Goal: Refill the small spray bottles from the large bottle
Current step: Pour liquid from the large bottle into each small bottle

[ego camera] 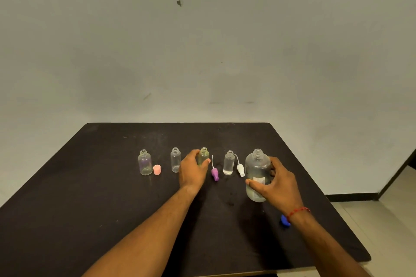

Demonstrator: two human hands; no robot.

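Gripping the uncapped large bottle (257, 175) with our right hand (278, 184), we clasp the greenish small bottle (203, 155) just left of it with our left hand (193, 172). We judge the refill barely begun: only the small bottle (228, 162) nearest the large bottle shows liquid at its base, while the two farthest left (144, 162) (175, 159) look empty, and the purple sprayer (215, 173), white sprayer (240, 168) and pink cap (157, 169) lie loose between them.

Landmark: large bottle (257, 175). Just left: white sprayer (240, 170), small bottle (228, 163), purple sprayer (215, 173) crowd gap. Further left: three more bottles, pink cap (157, 169). Near right: blue cap (285, 221). Behind row: bare table (180, 135), free passage.
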